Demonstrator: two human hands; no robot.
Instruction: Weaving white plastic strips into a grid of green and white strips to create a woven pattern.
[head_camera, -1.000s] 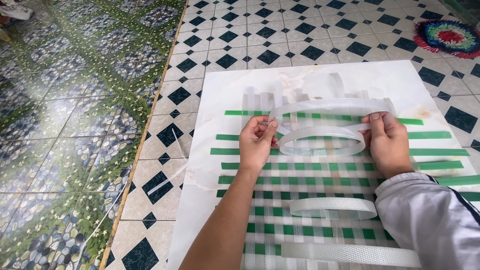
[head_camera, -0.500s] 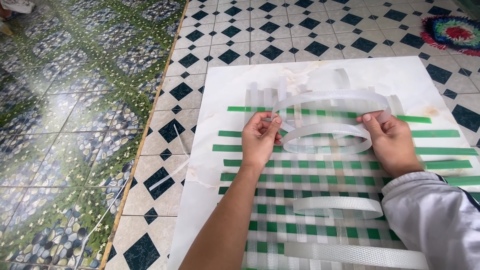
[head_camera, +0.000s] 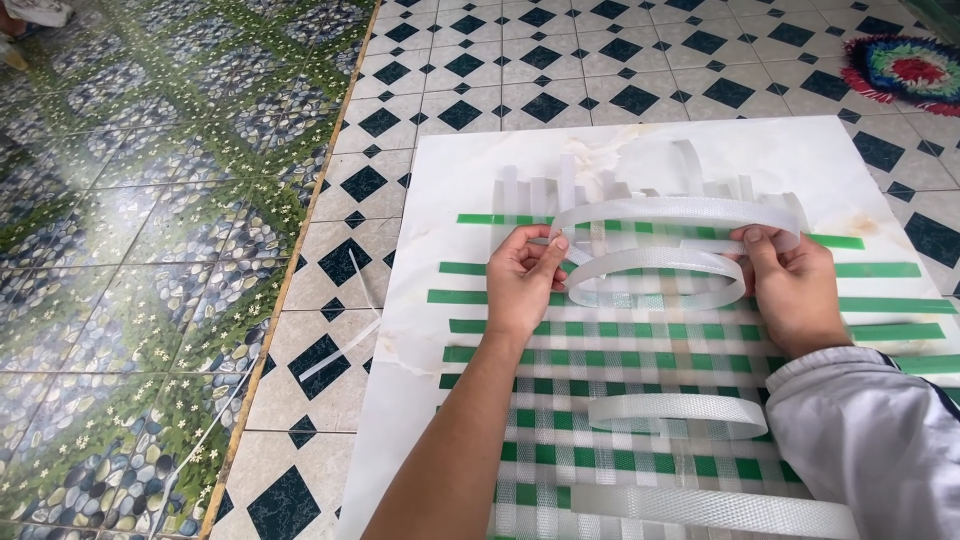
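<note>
A woven mat of green and clear plastic strips (head_camera: 640, 400) lies on a white marble-look board (head_camera: 470, 180). My left hand (head_camera: 522, 280) pinches the left end of a clear plastic strip (head_camera: 660, 262) that curls up in loops above the mat. On the right, my right hand (head_camera: 795, 290) in a white sleeve grips the other end of the same strip. Loose clear strip ends (head_camera: 560, 185) stick out at the mat's far edge. More curled clear strips (head_camera: 680, 412) arch over the mat nearer to me.
The board rests on a black-and-white diamond tiled floor (head_camera: 470, 70). Green pebble-pattern tiles (head_camera: 130, 220) cover the floor to the left. A colourful round rug (head_camera: 910, 65) lies at the far right. A thin loose strip (head_camera: 340, 350) lies on the floor left of the board.
Both hands stay on the curled clear strip, shifting slightly. The view has drifted a little.
</note>
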